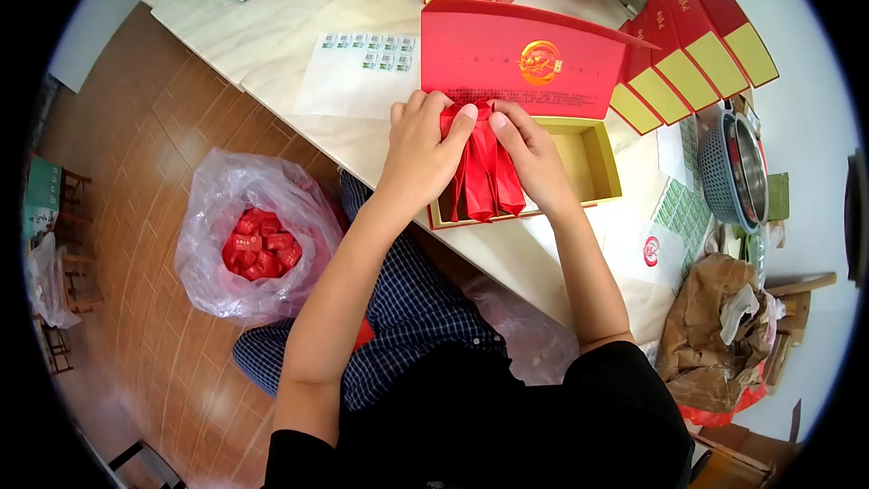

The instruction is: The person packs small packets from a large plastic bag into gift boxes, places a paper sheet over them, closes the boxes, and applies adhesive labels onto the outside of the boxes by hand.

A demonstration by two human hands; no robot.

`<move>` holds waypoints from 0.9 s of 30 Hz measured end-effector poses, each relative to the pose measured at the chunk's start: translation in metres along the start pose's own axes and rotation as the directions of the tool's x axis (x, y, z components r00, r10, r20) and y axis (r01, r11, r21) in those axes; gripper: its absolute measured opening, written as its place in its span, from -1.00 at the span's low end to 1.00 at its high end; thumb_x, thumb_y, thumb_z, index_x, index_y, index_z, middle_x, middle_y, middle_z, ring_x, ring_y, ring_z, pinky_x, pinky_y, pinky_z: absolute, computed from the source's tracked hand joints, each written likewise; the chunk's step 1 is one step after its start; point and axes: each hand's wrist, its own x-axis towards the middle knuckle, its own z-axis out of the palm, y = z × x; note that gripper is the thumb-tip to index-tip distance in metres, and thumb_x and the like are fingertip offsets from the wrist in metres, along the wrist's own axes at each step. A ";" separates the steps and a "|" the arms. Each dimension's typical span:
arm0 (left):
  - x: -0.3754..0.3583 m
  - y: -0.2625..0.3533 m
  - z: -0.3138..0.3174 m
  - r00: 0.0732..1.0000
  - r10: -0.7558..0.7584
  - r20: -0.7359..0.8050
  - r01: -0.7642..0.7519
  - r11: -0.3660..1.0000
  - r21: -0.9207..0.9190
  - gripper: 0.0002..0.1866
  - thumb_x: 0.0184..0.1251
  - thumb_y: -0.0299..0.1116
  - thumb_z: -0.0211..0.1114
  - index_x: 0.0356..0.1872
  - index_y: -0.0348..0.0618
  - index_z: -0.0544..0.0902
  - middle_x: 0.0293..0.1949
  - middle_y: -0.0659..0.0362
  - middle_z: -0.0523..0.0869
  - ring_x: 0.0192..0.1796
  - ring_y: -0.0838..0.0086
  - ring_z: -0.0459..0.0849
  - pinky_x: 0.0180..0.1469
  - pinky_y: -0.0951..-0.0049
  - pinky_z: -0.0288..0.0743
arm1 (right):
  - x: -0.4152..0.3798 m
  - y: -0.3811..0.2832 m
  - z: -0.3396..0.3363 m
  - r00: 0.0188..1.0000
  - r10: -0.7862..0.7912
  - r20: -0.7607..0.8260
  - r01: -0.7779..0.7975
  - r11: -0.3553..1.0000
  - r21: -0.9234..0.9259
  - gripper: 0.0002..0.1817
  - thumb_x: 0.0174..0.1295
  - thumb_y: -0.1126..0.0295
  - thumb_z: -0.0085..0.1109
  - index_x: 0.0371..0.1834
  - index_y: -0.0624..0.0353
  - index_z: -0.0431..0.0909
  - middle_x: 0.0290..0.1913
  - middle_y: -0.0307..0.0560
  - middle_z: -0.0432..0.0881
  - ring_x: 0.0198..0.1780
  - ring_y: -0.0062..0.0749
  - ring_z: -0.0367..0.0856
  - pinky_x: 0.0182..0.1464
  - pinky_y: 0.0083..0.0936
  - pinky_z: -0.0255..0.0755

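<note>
- Along the near edge of the worktop (pixel 262 45), an open box (pixel 590 163) lies right before the seated person, presumably so both arms reach it without stretching.
- Its lid (pixel 489 45) is folded back toward the far edge, which leaves the tray uncovered from the person's side.
- Over the tray's left part, red packets (pixel 486 181) run side by side from under both hands, lower ends toward its near wall; whether they rest on its floor cannot be told.
- The left hand (pixel 418 143) and right hand (pixel 538 163) come from opposite sides and pinch the packets' upper ends, thumbs close together, likely to hold the row even.
- Below the near edge, beside the left leg, a plastic bag (pixel 204 254) gapes upward, so the red pieces (pixel 262 244) inside seem easy to reach.
- Toward the far right corner, red-and-yellow boxes (pixel 704 23) stand closely ranked, probably to save space.
- Left of the lid lies a label sheet (pixel 348 86).
</note>
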 end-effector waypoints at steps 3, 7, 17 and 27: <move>0.000 0.003 -0.005 1.000 0.013 0.013 -0.013 0.999 0.036 -0.68 0.42 -0.14 0.10 -0.17 -0.25 0.53 -0.15 0.02 0.54 -0.06 0.13 0.38 0.12 0.24 0.25 | 0.001 0.001 -0.001 0.999 0.021 0.045 -0.020 0.999 -0.028 -0.52 0.41 0.10 0.04 0.15 0.32 0.45 -0.13 0.00 0.62 -0.09 -0.47 0.52 0.04 -0.53 0.38; 0.000 0.000 -0.004 0.998 0.052 -0.033 -0.050 0.997 0.051 -0.70 0.41 -0.16 0.12 -0.19 -0.25 0.56 -0.19 0.01 0.55 -0.05 0.11 0.42 0.10 0.22 0.28 | 0.003 0.006 0.001 0.999 0.009 0.041 -0.007 0.999 -0.054 -0.52 0.39 0.10 0.06 0.13 0.31 0.46 -0.14 0.03 0.63 -0.12 -0.45 0.53 0.00 -0.52 0.41; -0.006 -0.001 0.007 0.969 0.193 -0.157 -0.151 0.957 0.248 -0.78 0.25 -0.33 0.31 -0.14 -0.16 0.56 -0.17 0.05 0.50 -0.06 0.12 0.49 -0.02 0.24 0.42 | -0.006 0.004 0.014 0.995 -0.091 0.038 0.098 0.849 -0.520 -0.58 0.38 0.25 0.07 0.18 0.21 0.26 -0.26 0.30 0.65 -0.30 0.12 0.67 -0.27 -0.17 0.50; -0.036 -0.018 -0.001 0.997 0.004 -0.082 -0.022 0.975 -0.220 -0.29 0.20 -0.32 0.37 0.33 -0.18 0.22 0.18 -0.08 0.30 0.28 0.12 0.33 0.30 0.14 0.29 | -0.006 0.012 0.002 0.992 0.125 0.001 -0.116 0.926 -0.360 -0.65 0.44 0.25 -0.02 0.09 0.23 0.19 -0.33 0.11 0.62 -0.50 -0.25 0.65 -0.49 -0.39 0.52</move>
